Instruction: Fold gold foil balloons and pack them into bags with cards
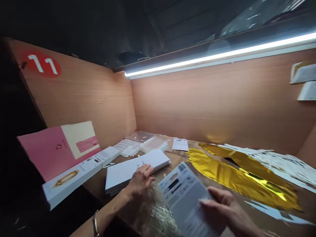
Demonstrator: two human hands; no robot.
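The right hand (227, 210) pinches a printed leaflet (184, 194) by its lower edge; just left of it, the left hand (140, 181) lies curled on a stack of white cards (125, 171), grip unclear

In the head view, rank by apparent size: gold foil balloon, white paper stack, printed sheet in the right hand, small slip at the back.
1. gold foil balloon, largest.
2. white paper stack and printed sheet look alike; the sheet is nearer the camera, so unranked.
3. small slip, smallest, though farthest away.
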